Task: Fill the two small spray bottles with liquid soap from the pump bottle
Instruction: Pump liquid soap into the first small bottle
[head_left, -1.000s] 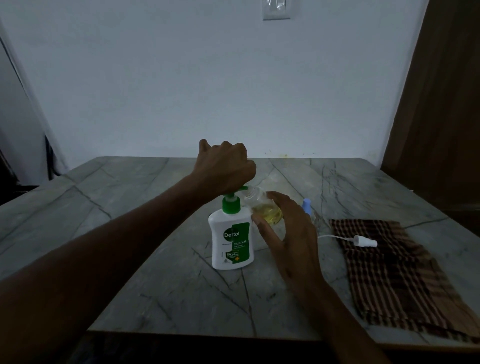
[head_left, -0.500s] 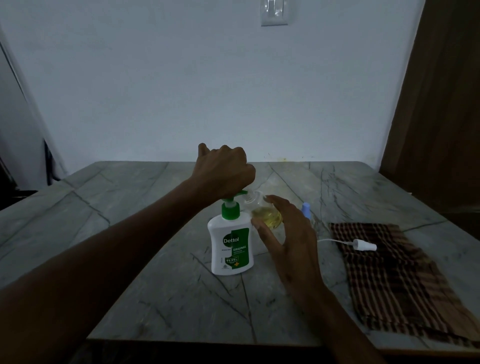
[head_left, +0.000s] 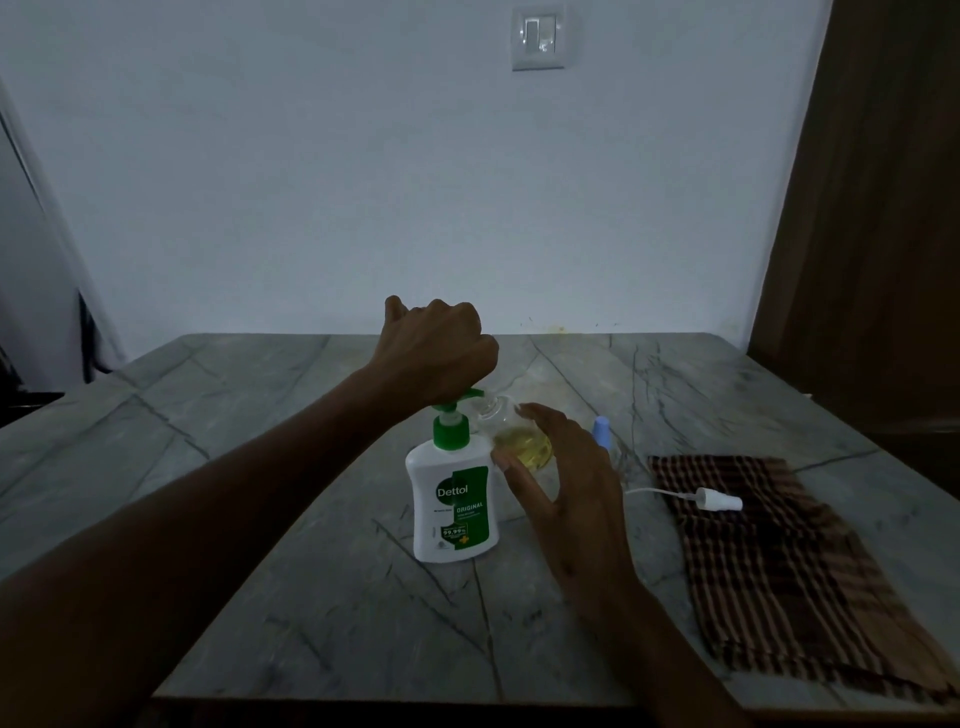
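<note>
Left hand, clenched, presses the Dettol pump bottle; right hand grasps the spray bottle under its nozzle to catch soap.

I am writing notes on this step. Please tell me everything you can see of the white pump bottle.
The pump bottle is white, plastic by its look, with a green pump head and collar and a green and white Dettol Original label. It stands upright on the marble table. The left hand rests fisted on the pump head. The spout points right, at the mouth of the small clear bottle, which holds yellowish liquid and is held by the right hand.
</note>
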